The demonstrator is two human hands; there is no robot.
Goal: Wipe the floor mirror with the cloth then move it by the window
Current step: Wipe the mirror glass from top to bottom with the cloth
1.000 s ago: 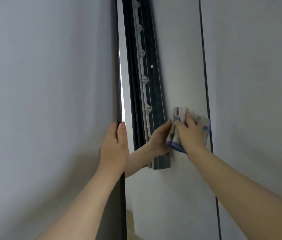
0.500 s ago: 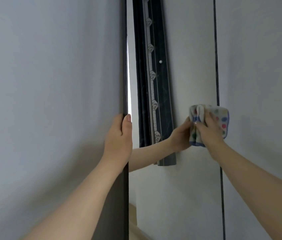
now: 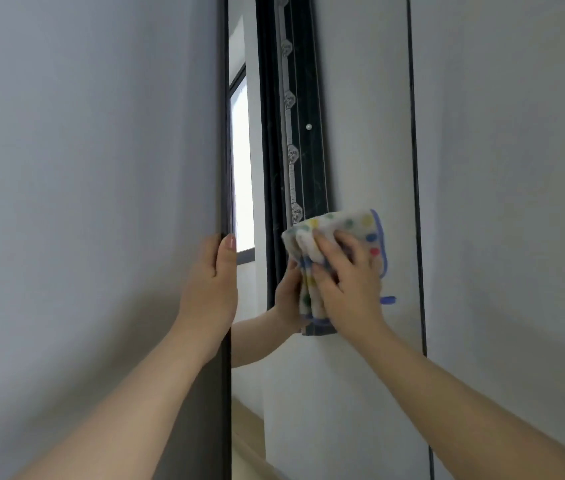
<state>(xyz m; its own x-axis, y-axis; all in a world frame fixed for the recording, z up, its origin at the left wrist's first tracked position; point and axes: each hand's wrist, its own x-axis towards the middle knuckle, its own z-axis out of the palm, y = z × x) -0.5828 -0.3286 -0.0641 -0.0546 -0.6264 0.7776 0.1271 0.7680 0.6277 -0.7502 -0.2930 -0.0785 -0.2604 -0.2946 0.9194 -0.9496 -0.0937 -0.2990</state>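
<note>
Mid-wipe, by the look of it; move to the window not yet begun.

Upright against the wall, the mirror: long axis running floor to ceiling, glass facing out toward the person, thin dark frame down its right side. Viewed close and at a slant, hence the narrow look. Top and foot out of view.

With the left hand, a grip on the mirror's left edge: thumb laid on the front, fingers wrapped round behind and hidden. Likely there to brace the tall panel against rocking or sliding under the rubbing.

With the right hand, pressure on the glass right of centre: fingers bent and slightly spread over the cloth, holding its bunched folds against the surface. Bunched that way probably for a thick pad and a firm hold. Blue-trimmed corner free above the knuckles, toward the mirror's right side.

In the glass: a dark curtain, a bright window near the mirror's left edge, and the reflected hand meeting the cloth.

Worth minding for the move: tall and narrow, so probably top-heavy once lifted; best carried upright, one hand on each long edge.
</note>
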